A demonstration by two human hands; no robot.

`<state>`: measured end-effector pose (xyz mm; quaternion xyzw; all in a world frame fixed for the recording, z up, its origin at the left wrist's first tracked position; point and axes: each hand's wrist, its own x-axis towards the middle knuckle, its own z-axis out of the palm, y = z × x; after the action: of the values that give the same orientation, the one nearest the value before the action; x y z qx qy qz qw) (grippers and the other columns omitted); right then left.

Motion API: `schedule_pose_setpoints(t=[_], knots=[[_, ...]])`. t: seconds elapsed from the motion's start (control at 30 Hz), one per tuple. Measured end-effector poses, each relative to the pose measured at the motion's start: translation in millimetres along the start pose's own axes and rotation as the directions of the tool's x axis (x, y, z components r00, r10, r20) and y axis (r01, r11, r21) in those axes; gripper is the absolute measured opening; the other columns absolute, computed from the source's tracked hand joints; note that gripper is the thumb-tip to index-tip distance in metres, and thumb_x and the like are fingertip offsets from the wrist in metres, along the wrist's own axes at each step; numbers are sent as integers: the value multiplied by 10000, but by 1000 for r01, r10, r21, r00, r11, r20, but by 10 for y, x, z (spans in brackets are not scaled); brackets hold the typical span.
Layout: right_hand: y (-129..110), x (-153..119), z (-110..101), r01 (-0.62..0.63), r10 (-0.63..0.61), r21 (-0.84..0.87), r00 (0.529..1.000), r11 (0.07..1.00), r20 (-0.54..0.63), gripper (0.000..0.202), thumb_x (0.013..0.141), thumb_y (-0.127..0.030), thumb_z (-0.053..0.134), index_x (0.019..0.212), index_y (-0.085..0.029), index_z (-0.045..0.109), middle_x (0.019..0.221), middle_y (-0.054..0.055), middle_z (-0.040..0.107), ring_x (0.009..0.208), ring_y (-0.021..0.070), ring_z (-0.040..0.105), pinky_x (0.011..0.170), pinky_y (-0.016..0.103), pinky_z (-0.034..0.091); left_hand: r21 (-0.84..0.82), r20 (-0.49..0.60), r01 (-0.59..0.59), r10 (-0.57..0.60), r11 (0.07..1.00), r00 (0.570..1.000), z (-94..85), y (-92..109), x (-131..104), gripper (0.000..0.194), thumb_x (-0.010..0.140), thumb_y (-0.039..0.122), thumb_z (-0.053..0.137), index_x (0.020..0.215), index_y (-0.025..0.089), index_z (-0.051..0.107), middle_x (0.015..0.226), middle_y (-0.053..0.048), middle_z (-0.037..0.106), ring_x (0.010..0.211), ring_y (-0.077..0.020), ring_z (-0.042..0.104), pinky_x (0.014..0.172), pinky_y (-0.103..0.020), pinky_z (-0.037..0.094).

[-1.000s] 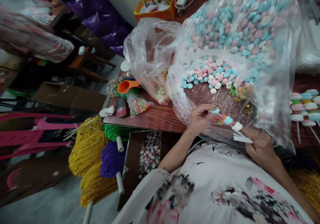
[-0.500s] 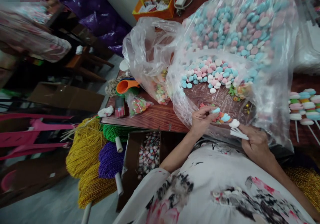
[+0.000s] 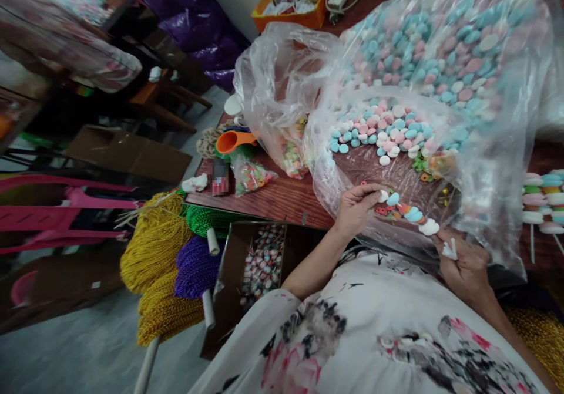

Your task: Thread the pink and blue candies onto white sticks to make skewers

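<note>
My left hand (image 3: pixel 355 211) pinches a white disc-shaped bead (image 3: pixel 383 196) between thumb and fingertips, beside a blue one. Closed fingers of my right hand (image 3: pixel 465 259) grip several white sticks (image 3: pixel 450 249) threaded with beads. White and blue discs (image 3: pixel 414 214) and small orange pieces show along them, pointing toward my left hand. Under both hands lies the mouth of a clear plastic bag (image 3: pixel 324 177), which holds many loose pink, blue and white discs (image 3: pixel 392 127). Small green rings (image 3: pixel 418 164) and red rings (image 3: pixel 384 211) lie on the plastic near my fingers.
Finished-looking bead sticks (image 3: pixel 533 200) lie at the right. Left on the table are an orange scoop (image 3: pixel 233 141) and a small bag of coloured rings (image 3: pixel 251 175). A cardboard box (image 3: pixel 220 300) and yellow cord bundles (image 3: pixel 152 247) stand below. Another person's patterned sleeve (image 3: pixel 101 53) shows upper left.
The view has shifted, so the table appears farther right. My left fingertips now pinch a white disc instead of a blue one; another blue disc sits toward the sticks' end. The sticks lie deeper in my right hand.
</note>
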<state>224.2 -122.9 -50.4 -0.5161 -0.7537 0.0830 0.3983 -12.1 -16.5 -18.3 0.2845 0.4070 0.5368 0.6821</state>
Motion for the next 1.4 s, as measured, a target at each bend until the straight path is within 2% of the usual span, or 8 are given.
schedule_pose_setpoints(t=[0.23, 0.37, 0.6, 0.73, 0.9, 1.13, 1.27, 1.4], knots=[[-59, 37, -57, -14, 13, 17, 999, 1000, 49, 428, 819, -22, 542, 1180, -182, 707, 947, 65, 802, 783, 216, 776, 665, 285, 592, 140, -29, -175, 181, 975, 983, -53, -109, 67, 275, 724, 402, 879, 902, 206, 805, 955, -29, 794, 873, -163, 747, 875, -321, 606], [-82, 87, -34, 39, -36, -37, 996, 999, 81, 443, 793, -25, 508, 1173, -159, 694, 973, 87, 804, 790, 228, 779, 676, 306, 607, 244, 85, -293, 281, 925, 956, 27, -123, 8, 234, 837, 423, 791, 957, 224, 818, 1108, -65, 789, 1112, -206, 716, 1060, -382, 550], [-112, 108, 8, 3, -2, -24, 998, 1000, 63, 460, 786, -24, 510, 1190, -164, 681, 935, 74, 805, 747, 219, 772, 663, 298, 606, 346, 247, -467, 401, 814, 882, 56, -180, -64, 214, 941, 294, 684, 1124, 236, 778, 1252, -84, 754, 1215, -200, 690, 1125, -415, 518], [-147, 91, 36, -17, 18, -48, 1000, 999, 19, 440, 780, -27, 532, 1167, -167, 689, 937, 84, 806, 718, 218, 769, 626, 283, 596, 365, 235, -500, 442, 785, 866, 40, -236, -57, 245, 907, 283, 727, 1144, 232, 768, 1253, -91, 751, 1197, -203, 697, 1096, -406, 539], [-161, 51, 100, -10, 14, -76, 998, 997, 56, 555, 790, -53, 492, 1305, -203, 639, 971, 74, 803, 756, 237, 773, 638, 324, 616, 360, 178, -463, 427, 810, 887, 59, -263, -26, 288, 831, 307, 809, 1109, 239, 779, 1227, -80, 760, 1162, -211, 707, 1054, -400, 563], [-196, 91, 107, 16, -9, -82, 996, 997, 84, 568, 804, -46, 473, 1330, -215, 601, 964, 63, 801, 726, 214, 759, 630, 310, 606, 454, 250, -526, 464, 719, 850, 71, -260, -17, 240, 910, 309, 719, 1138, 253, 771, 1234, -75, 763, 1168, -208, 715, 1084, -424, 554], [-263, 163, 127, 21, -19, -34, 997, 999, 68, 537, 818, -45, 468, 1315, -207, 590, 912, 55, 791, 674, 201, 739, 598, 290, 582, 512, 348, -612, 506, 602, 789, 50, -270, -58, 277, 975, 257, 609, 1228, 257, 722, 1302, -84, 732, 1229, -201, 691, 1104, -436, 549], [-363, 204, 214, -41, 34, 91, 996, 995, 79, 402, 851, -46, 464, 1180, -209, 628, 723, -2, 722, 526, 154, 655, 519, 247, 518, 512, 508, -743, 546, 431, 666, -17, -289, -85, 408, 990, 156, 516, 1369, 255, 633, 1433, -112, 648, 1339, -206, 622, 1138, -422, 534]])
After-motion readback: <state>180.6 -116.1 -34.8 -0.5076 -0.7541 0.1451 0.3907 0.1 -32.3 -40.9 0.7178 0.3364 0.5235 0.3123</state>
